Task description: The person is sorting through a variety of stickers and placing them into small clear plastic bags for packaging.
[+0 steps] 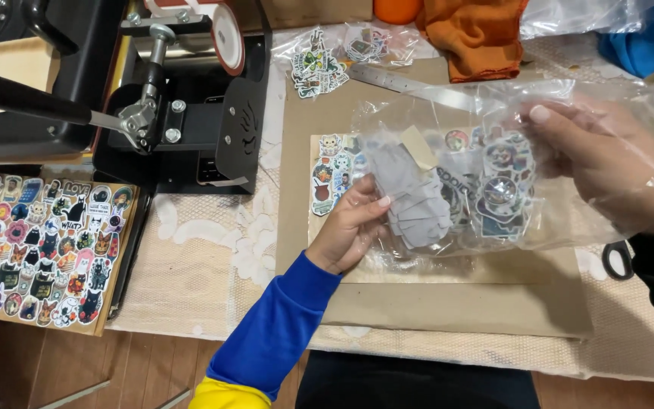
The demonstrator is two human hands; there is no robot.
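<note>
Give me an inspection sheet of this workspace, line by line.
Surface: table with pale lace cloth, brown card sheet on it.
Job's things: clear bag of stickers, held above the card sheet.
Clutter: sticker board at left, black press, metal ruler, orange cloth, scissors, small sticker packs.
Grippers: left hand grips the bag's lower left; right hand is inside the bag.
Cables: nothing seen.
Surroundings: wooden floor.

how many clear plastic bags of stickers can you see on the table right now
3: one large bag held between the left hand and right hand, two small bags lying at the table's far edge. Others may be hidden.
</note>
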